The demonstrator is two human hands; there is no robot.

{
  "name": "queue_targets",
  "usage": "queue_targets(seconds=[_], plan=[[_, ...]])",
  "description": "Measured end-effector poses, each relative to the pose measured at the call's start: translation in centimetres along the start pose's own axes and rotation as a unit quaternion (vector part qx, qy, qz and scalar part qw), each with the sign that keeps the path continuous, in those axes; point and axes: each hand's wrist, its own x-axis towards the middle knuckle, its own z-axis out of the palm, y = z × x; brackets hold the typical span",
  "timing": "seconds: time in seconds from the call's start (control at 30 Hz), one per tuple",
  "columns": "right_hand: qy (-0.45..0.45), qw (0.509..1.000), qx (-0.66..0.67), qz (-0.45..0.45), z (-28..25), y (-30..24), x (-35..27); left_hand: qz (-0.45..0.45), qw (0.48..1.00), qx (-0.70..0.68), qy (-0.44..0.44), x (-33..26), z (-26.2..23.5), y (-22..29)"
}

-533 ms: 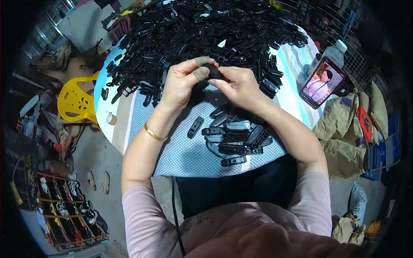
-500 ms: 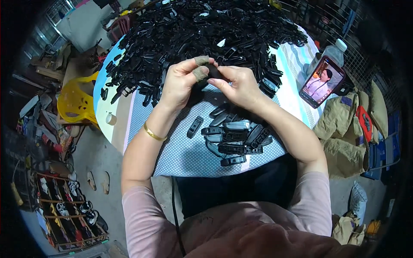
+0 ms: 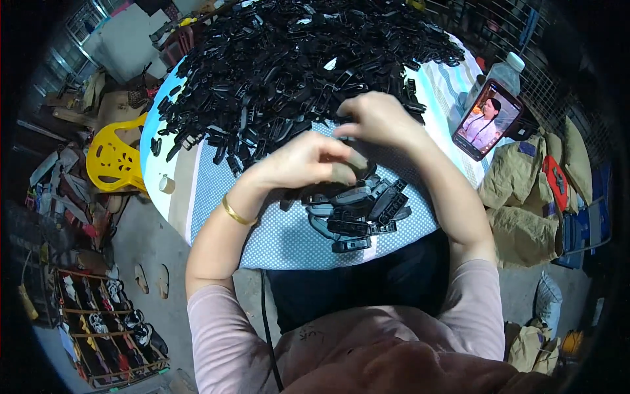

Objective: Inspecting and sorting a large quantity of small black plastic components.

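Note:
My left hand [image 3: 305,159], blurred by motion, hangs over the upper left part of a small pile of black plastic clips [image 3: 348,226] near the table's front edge. Cloth-like wraps cover two of its fingertips. Whether something is in those fingers is not clear. Higher up, my right hand [image 3: 384,121] is at the near side of a large heap of black plastic clips [image 3: 275,72]. Its thumb and fingers are bent but apart, with nothing visible between them. The clips are long and narrow, some with slots and glossy faces.
A phone [image 3: 489,121] showing a video leans against a clear plastic bottle [image 3: 508,75] at the right. A small cup [image 3: 167,185] stands at the table's left edge, near a yellow plastic chair [image 3: 115,154]. Brown sacks [image 3: 518,233] lie right of the table.
Both hands were together at the heap's edge around something dark. They have since parted: the left came down over the small pile, and the right moved slightly up and right.

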Motion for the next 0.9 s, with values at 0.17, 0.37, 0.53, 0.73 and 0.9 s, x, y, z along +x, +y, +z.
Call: queue_targets(seconds=[0.17,0.37,0.53,0.73,0.9], plan=[[0.000,0.996,-0.093,0.001,2.0,-1.2,0.4,-0.071,0.993,-0.081,0.051,0.1,-2.4,-0.6],[0.135,0.931,0.322,0.101,-0.2,5.6,0.8,-0.013,0.964,0.173,0.200,4.5,0.0,-1.7],[0.157,0.899,0.397,0.096,0.1,5.3,1.0,0.019,0.873,0.428,0.234,9.0,2.3,-3.1],[0.187,0.911,0.358,0.084,-0.1,4.3,1.0,0.081,0.824,0.504,0.247,9.3,3.2,-3.9],[0.237,0.933,0.269,0.023,0.3,3.2,1.2,0.075,0.836,0.516,0.172,10.1,3.1,-3.9]])
